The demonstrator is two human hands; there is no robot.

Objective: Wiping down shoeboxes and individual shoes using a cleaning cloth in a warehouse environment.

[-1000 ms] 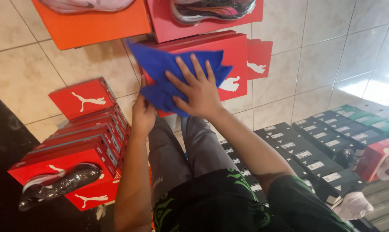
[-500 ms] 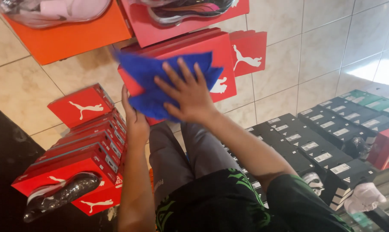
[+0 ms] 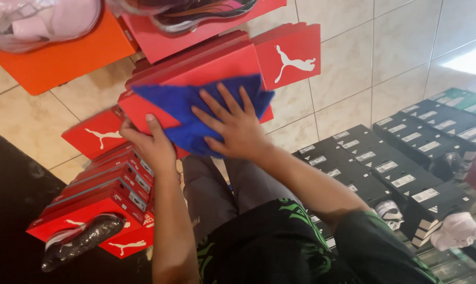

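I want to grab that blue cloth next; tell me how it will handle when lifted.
The blue cloth is probably floppy: it drapes creased over the red box under the right hand. Likely light and non-slippery. The left hand steadies the box.

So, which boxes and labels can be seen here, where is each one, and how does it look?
Red cardboard shoebox: held up at centre, left hand gripping its edge, right hand pressing a blue cloth on it.
Stack of red shoeboxes: lower left, white end labels.
Black shoeboxes: rows at right, white rectangular labels.
Orange box: upper left, a wrapped shoe on it.
Green boxes: far right.
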